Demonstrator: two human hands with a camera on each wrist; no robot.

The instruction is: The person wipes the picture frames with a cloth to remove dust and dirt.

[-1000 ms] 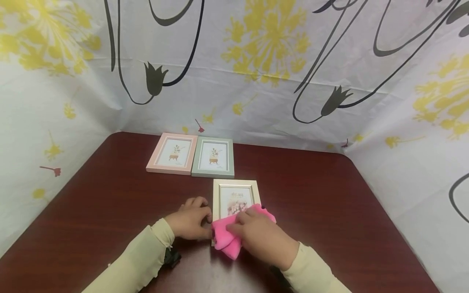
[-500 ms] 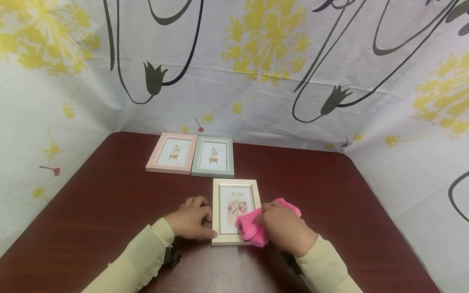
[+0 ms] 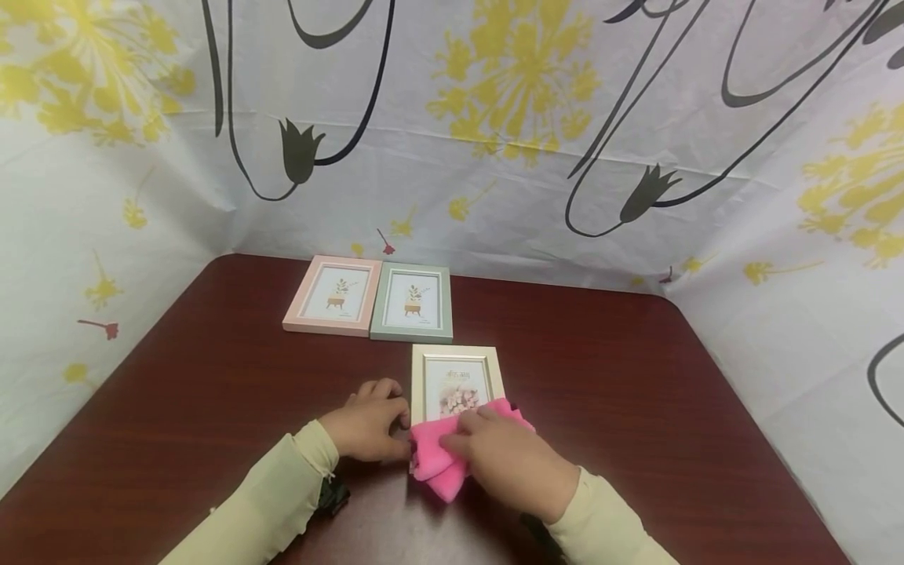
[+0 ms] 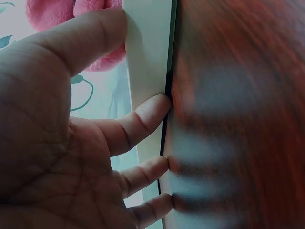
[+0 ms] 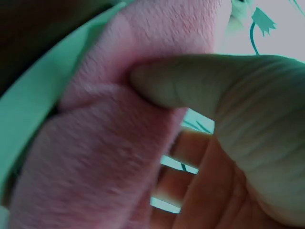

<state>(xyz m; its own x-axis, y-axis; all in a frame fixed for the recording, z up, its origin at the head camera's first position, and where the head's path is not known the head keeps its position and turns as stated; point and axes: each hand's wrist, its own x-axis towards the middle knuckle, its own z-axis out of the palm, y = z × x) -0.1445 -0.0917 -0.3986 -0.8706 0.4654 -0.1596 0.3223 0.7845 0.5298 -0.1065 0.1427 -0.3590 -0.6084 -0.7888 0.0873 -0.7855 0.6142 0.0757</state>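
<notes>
A cream picture frame [image 3: 455, 380] with a flower print lies flat at the near middle of the table, its lower part covered by a folded pink cloth [image 3: 439, 449]. My right hand [image 3: 512, 461] grips the cloth and presses it on the frame. In the right wrist view the thumb lies bent on the fuzzy cloth [image 5: 105, 143], and some fingers are hidden. My left hand [image 3: 367, 424] rests at the frame's left side. In the left wrist view its fingertips touch the frame's outer edge [image 4: 150, 52], with the thumb near the cloth [image 4: 102, 59].
Farther back, a pink picture frame [image 3: 300, 306] and a green picture frame [image 3: 446, 306] lie side by side, each with a plant print. The dark red wooden table [image 3: 600, 377] meets a flower-patterned white curtain [image 3: 395, 180] at the back and sides.
Half a second ago the right hand and cloth were over the frame's right edge; they have slid back left across its lower part. The left hand stays nearly still.
</notes>
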